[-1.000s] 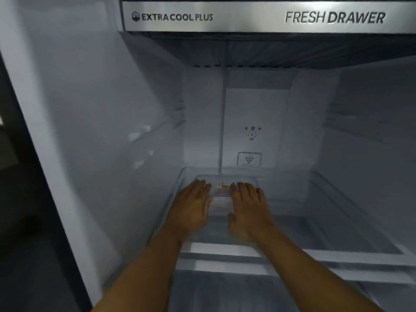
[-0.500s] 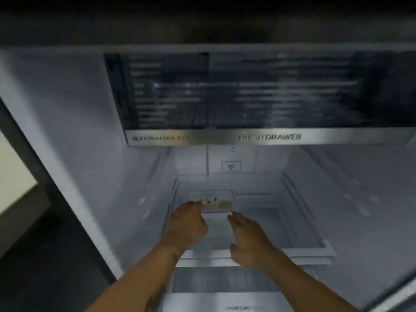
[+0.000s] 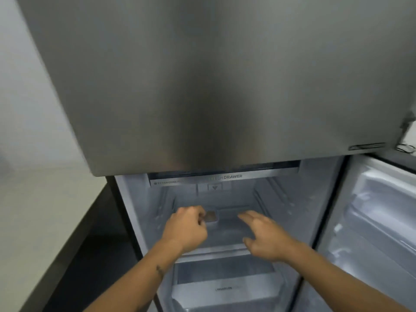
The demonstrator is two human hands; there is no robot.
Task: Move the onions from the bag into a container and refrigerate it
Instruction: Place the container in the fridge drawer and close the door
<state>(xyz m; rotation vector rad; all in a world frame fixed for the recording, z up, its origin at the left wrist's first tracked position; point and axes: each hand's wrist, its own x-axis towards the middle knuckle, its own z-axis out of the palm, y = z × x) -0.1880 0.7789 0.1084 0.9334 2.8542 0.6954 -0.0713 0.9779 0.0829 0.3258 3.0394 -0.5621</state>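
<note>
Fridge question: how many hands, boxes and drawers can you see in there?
Hands: 2, left hand and right hand
Boxes: 1, the clear container on the shelf
Drawers: 2, fresh drawer and bottom drawer
Total: 5

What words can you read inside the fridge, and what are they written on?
"DRAWER": on the silver strip along the top of the fridge compartment; the word before it is blurred.
Left end of the same strip: small logo and words, too blurred to read.
Label on the bottom drawer: too small to read.
Sticker on the container: unreadable.
</note>
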